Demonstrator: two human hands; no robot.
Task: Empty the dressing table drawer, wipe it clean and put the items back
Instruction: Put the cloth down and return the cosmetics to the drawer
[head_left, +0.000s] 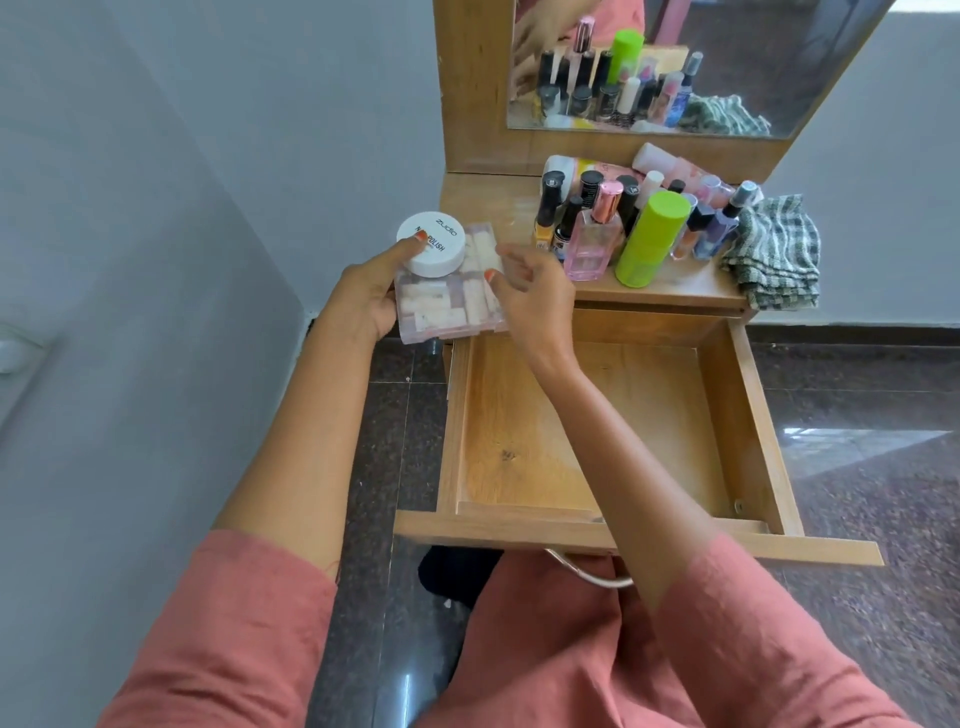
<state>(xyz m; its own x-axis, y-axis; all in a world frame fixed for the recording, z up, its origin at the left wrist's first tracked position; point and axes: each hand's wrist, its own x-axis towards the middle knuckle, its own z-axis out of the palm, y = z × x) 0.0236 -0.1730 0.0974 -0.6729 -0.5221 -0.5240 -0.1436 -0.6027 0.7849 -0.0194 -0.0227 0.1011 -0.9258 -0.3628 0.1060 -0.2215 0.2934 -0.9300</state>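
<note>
Left hand (363, 296) grips the clear box (447, 296) with the white jar (431, 243) on top, left of the table (488, 208); right hand (535, 301) pinches the box's right edge. Drawer (597, 431) sits open, bare.

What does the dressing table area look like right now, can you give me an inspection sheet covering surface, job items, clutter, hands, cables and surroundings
Surface: dressing table top crowded on the right side.
Job's things: drawer pulled open, nothing inside; bottles upright on top; checked cloth at the right edge.
Clutter: tubes lying behind the bottles.
Grippers: left hand holds a clear box with a white jar on it; right hand pinches the box's edge.
Cables: nothing seen.
Surroundings: mirror behind, dark floor, grey wall.
</note>
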